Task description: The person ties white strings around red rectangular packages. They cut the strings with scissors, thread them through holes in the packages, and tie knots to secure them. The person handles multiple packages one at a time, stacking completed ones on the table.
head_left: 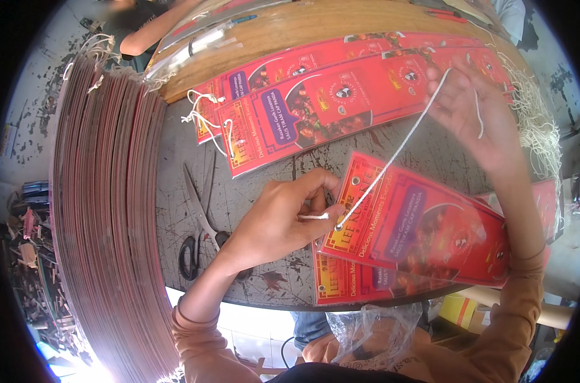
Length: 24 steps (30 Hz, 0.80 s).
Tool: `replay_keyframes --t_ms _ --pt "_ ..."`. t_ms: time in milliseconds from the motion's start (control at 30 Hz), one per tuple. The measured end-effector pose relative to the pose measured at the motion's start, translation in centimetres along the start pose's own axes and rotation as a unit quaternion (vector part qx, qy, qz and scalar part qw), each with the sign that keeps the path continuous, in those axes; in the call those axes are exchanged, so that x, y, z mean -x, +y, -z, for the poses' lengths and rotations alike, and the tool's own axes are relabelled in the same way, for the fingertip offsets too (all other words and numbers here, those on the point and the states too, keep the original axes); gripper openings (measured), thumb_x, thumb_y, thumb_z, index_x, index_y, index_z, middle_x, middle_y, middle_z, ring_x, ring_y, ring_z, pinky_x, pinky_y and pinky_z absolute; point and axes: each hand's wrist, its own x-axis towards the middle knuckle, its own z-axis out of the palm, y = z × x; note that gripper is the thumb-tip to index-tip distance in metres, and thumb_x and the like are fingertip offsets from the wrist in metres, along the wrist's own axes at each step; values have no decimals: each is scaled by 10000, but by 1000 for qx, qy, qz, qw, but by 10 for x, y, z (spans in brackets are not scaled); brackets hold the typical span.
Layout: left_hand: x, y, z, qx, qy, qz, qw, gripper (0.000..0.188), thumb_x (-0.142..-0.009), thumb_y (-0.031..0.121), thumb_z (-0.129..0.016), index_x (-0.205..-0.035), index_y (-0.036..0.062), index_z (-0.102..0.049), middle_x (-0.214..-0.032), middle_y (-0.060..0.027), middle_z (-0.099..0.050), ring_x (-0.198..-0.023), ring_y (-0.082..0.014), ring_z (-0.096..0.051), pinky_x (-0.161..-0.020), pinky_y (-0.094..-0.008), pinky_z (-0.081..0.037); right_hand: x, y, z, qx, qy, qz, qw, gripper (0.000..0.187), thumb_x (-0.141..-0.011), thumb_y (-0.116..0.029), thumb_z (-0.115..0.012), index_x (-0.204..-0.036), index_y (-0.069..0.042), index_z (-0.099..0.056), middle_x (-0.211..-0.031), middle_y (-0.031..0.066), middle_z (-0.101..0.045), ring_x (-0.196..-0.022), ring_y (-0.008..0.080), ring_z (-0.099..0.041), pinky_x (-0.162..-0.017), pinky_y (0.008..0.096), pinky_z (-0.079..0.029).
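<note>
A red printed card (424, 226) with two metal eyelets at its left edge is pinched in my left hand (274, 214), thumb by the lower eyelet. White string (401, 145) passes through that eyelet, its short end sticking out beside my left thumb. Raised to the upper right, my right hand (472, 118) has closed fingers on the string, drawing it into a taut slanting line; a loose end hangs below the fingers. Under the held card lies another red card (331, 284). Black-handled scissors (204, 220) rest left of my left hand.
A tall stack of cards (105, 217) fills the left side. Red cards with knotted strings (328, 105) lie across the far side. Loose white strings (537, 127) hang at right. Another person's arm (156, 32) is at upper left. Clear plastic (379, 332) lies below the table edge.
</note>
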Motion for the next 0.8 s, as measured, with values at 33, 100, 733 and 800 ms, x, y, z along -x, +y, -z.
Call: replay_keyframes --t_ms 33,100,733,800 --pt "0 -1 0 -3 3 -9 1000 170 -809 59 -632 -948 -9 -560 -483 -47 -453 -433 -88 -440 -438 -275 -361 -1 2 2 -11 7 -2 1000 195 -900 -258 -537 -891 -64 -525 -1028 130 -599 -956 201 -561 -858 354 -460" --pt "-1 -2 2 -28 -6 -7 1000 159 -799 58 -639 -926 -5 -565 -485 -39 -442 -433 -79 -417 -432 -264 -335 -4 2 8 -18 24 23 999 202 -896 -246 -539 -887 -46 -520 -993 120 -595 -926 202 -565 -841 356 -476" --pt "-4 -11 12 -29 -62 -71 995 25 -741 23 -583 -734 0 -588 -463 -16 -384 -418 -56 -330 -402 -257 -242 27 50 -54 364 -62 115 922 145 -914 -148 -489 -1024 -59 -517 -735 18 -548 -572 75 -458 -447 212 -322" --pt "-3 -13 7 12 -30 -61 998 44 -755 27 -594 -739 -9 -576 -537 16 -408 -484 -25 -335 -423 -225 -231 32 55 -55 462 -90 175 865 96 -902 -109 -500 -966 -43 -529 -710 57 -558 -591 126 -518 -471 258 -366"
